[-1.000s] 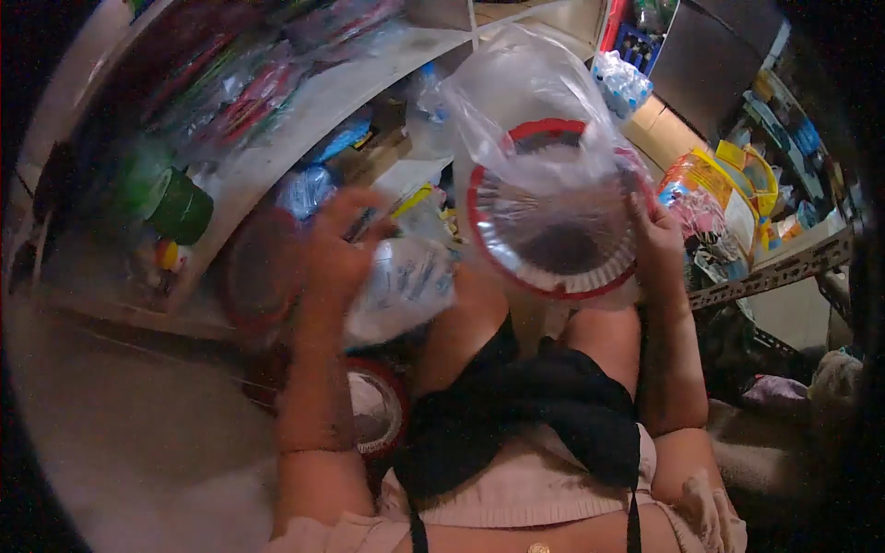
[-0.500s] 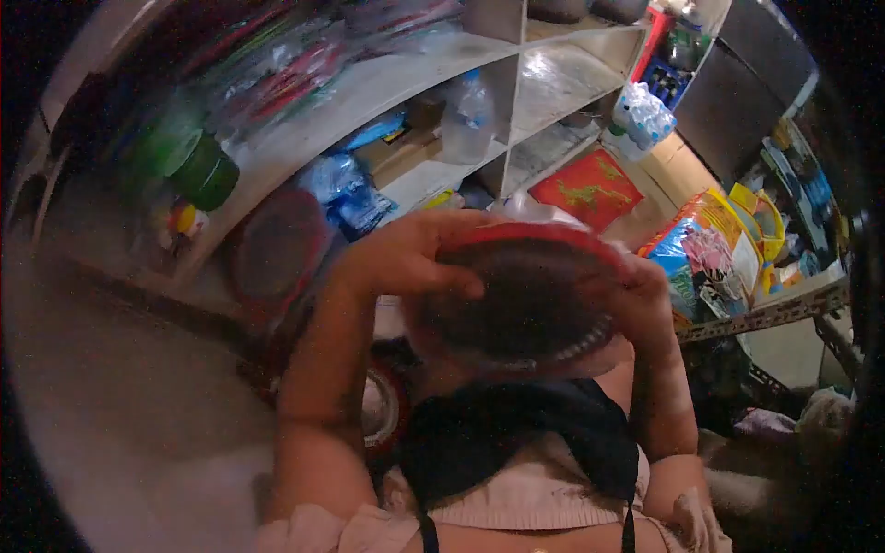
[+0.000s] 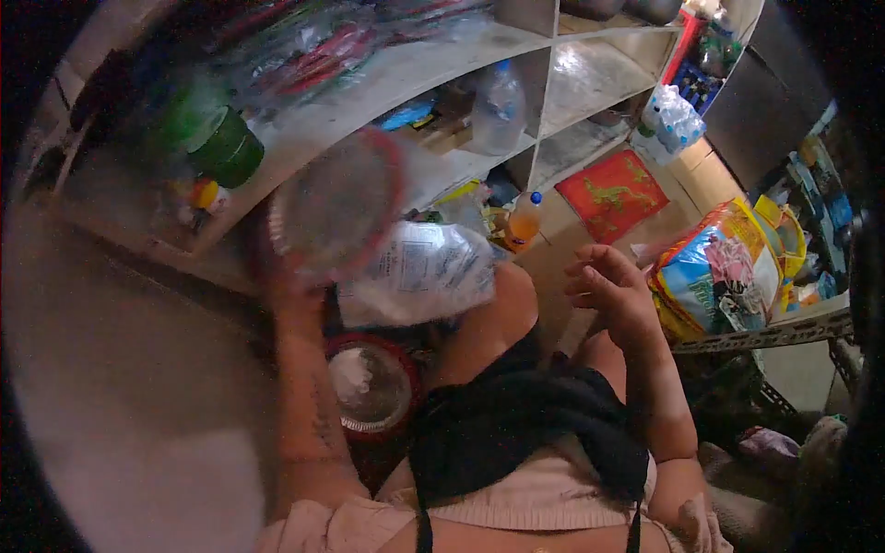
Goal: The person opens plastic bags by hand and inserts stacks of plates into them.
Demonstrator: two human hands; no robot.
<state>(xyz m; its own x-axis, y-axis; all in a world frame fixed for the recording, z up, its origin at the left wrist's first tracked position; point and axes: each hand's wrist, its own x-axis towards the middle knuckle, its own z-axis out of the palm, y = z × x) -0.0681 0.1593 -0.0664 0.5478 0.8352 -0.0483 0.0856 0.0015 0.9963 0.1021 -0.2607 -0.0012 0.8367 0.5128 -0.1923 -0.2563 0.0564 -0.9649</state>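
My left hand (image 3: 297,282) is at the lower edge of a round, see-through, red-rimmed lid (image 3: 336,207), its fingers mostly hidden behind it. Motion blurs the lid, which is raised and tilted in front of the shelf edge. My right hand (image 3: 610,293) is empty above my right knee, fingers loosely bent and apart. Below the lid, beside my left forearm, stands a round red-rimmed container (image 3: 373,387) with something white inside. Between the lid and my knee lies a white printed plastic bag (image 3: 419,272).
Shelving (image 3: 442,69) runs across the back. Along it are a green tub (image 3: 226,147), a clear plastic bottle (image 3: 499,111) and an orange-filled bottle (image 3: 523,221). A red panel (image 3: 611,196) lies further right. A bright printed pack (image 3: 714,276) sits on the right-hand rack.
Both hands held the red-rimmed lid in front of me. My right hand has let go, and my left hand has carried the lid left and up, uncovering the white bag and my knee.
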